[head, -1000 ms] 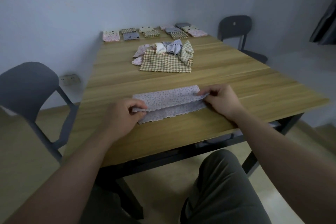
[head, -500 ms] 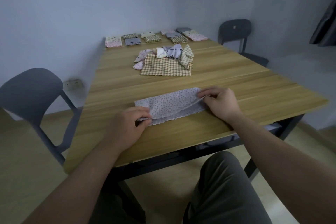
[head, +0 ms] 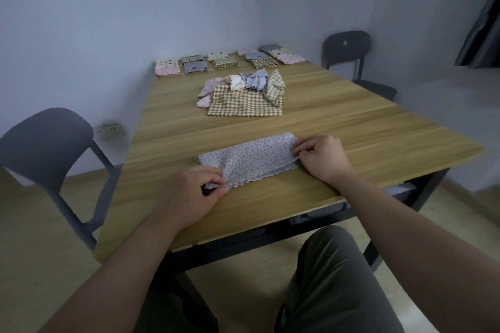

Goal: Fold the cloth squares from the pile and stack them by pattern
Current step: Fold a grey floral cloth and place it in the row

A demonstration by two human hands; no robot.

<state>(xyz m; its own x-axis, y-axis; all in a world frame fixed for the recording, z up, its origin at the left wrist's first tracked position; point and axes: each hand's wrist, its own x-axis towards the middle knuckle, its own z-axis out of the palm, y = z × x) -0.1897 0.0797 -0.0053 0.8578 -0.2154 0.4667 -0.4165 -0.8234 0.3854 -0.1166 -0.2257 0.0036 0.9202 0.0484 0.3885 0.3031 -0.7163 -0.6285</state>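
Far left, I see a grey plastic chair with a round back (head: 40, 149) standing beside the long wooden table with black legs (head: 351, 130). A white wall socket (head: 109, 131) sits low on the wall behind it.

Next comes the left hand (head: 189, 192). It lies on the table near the front edge. Its thumb and fingers are curled and pinch the near left corner of the pale purple cloth square with small dark dots and a wavy edge (head: 251, 159). This cloth lies flat on the table in front of me, folded over into a long strip, between the two hands.

Further back, in the middle of the table, is the loose pile of cloth squares (head: 243, 84). A big brown and cream checked cloth (head: 243, 104) is spread out at its front, with pink, white, grey and checked pieces bunched up behind it.

At the far edge of the table, by the wall, there is a row of small folded cloth stacks (head: 224, 62). I can see pink, grey, cream and checked ones, lying side by side.

The right hand (head: 322, 159) rests on the table at the right end of the dotted cloth. Its fingers are curled and pinch that end. The two hands are well apart.

To the right, a dark chair (head: 349, 48) stands at the far corner. A small pale mark on its back is too tiny to read. A dark curtain (head: 484, 30) hangs at the far right.
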